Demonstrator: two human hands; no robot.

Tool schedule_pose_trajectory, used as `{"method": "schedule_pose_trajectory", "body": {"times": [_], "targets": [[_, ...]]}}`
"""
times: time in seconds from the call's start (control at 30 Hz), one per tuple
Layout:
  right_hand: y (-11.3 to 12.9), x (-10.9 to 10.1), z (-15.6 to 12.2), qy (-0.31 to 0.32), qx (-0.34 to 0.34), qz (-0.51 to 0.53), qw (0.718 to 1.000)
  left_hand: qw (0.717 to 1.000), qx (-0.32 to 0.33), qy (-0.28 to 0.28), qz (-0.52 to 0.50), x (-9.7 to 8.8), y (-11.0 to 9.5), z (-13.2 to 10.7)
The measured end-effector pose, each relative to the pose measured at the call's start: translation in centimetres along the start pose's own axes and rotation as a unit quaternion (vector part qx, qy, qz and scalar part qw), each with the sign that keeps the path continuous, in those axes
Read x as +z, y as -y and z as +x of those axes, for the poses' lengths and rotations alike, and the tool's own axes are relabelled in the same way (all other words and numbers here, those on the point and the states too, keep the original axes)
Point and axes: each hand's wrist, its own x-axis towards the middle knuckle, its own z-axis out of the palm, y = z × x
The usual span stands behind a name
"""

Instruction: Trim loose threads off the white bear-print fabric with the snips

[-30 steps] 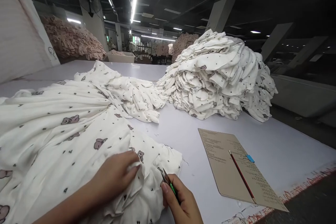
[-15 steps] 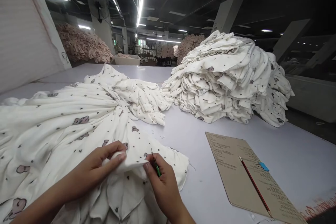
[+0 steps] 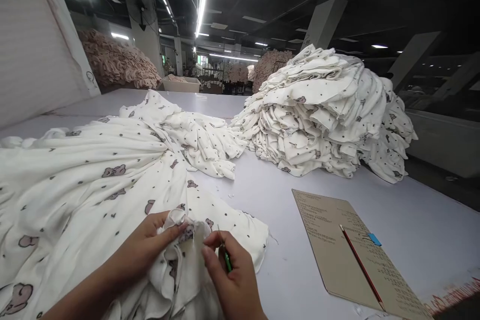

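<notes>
White cloth [image 3: 127,200] printed with small bears and dots spreads over the left of the table and bunches up at the front. My left hand [image 3: 146,247] pinches a gathered, ruffled edge of it between thumb and fingers. Close by on the right, my right hand [image 3: 236,272] is curled around a small green-handled pointed tool [image 3: 227,261], mostly hidden by the fingers. Its thumb and forefinger come together beside the raised cloth; whether they touch it I cannot tell. White thread ends hang from the edge at my left thumb.
A tall heap of the same printed cloth [image 3: 322,115] stands at the back right of the table [image 3: 270,220]. Nearer lies a brown written-on card [image 3: 326,250], with a red pencil [image 3: 362,267] and a blue clip [image 3: 374,239] on it. Pink piles [image 3: 116,60] stand farther back.
The edge in my left hand has been turned up, showing its ruffled side and thread ends. My right hand has let go of the cloth fold and lowered slightly; the tool's tip shows less.
</notes>
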Motion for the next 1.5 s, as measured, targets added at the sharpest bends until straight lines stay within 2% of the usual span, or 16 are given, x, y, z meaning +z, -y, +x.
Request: {"method": "schedule_pose_trajectory", "body": {"times": [0.13,0.2,0.37,0.57,0.63,0.73,0.87,0.97,1.07,1.23,1.5], "targets": [[-0.6,1.0,-0.2,-0.014,-0.077,-0.101,0.992,1.000,0.020,-0.002,0.006,0.8,0.3,-0.2],[-0.6,1.2,0.1,-0.007,-0.083,-0.116,0.990,0.999,0.035,-0.017,0.030,1.0,0.7,-0.3],[0.3,0.4,0.5,-0.001,-0.027,-0.018,0.999,0.995,0.060,-0.038,0.070,1.6,1.7,-0.3],[0.2,0.0,-1.0,-0.035,0.029,0.015,0.999,0.995,0.060,-0.052,0.059,2.1,2.1,-0.4],[-0.6,0.2,-1.7,-0.054,0.027,-0.021,0.998,0.995,0.054,-0.067,0.043,2.1,2.0,-0.6],[-1.8,0.5,-2.4,-0.055,-0.018,-0.130,0.990,0.996,0.045,-0.077,0.026,2.0,2.0,-0.6],[-2.3,0.9,-2.5,-0.051,-0.058,-0.262,0.962,0.996,0.052,-0.065,0.025,1.9,2.3,-0.5],[-2.2,1.1,-2.3,-0.058,-0.082,-0.296,0.950,0.996,0.062,-0.049,0.037,1.9,2.6,-0.5],[-2.3,1.3,-2.3,-0.056,-0.085,-0.278,0.955,0.995,0.073,-0.043,0.055,2.0,2.6,-0.6],[-2.6,1.2,-2.7,-0.040,-0.033,-0.222,0.974,0.992,0.089,-0.034,0.085,2.2,2.6,-0.7],[-2.5,1.0,-2.8,-0.002,0.001,-0.131,0.991,0.991,0.088,-0.027,0.098,2.3,2.6,-0.5]]}}
